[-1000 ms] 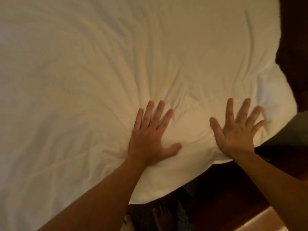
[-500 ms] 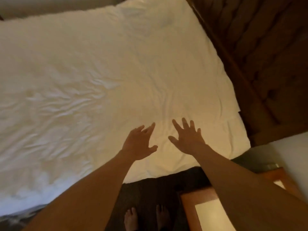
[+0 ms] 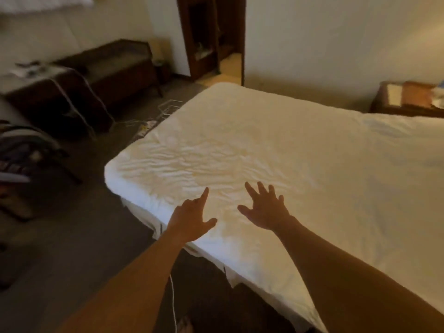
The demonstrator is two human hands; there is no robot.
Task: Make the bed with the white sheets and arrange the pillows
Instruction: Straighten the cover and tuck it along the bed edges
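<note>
Left hand [image 3: 189,222]: empty, forefinger and thumb stretched out, over the near edge of the bed [image 3: 115,186].
Right hand [image 3: 264,210]: empty, fingers spread wide, just beside the left, above the sheet [image 3: 312,152].
Sheet: white, covers the whole bed; rumpled ahead of the hands, smoother at right.
Floor [image 3: 72,248]: dark, thin white cable [image 3: 172,296] at the bedside.
Beyond: dark bench [image 3: 113,66] at left, nightstand [image 3: 406,102] far right.

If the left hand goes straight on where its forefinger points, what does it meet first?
Probably the white sheet, at its wrinkled patch just ahead of the left hand; its height above is unclear.
</note>
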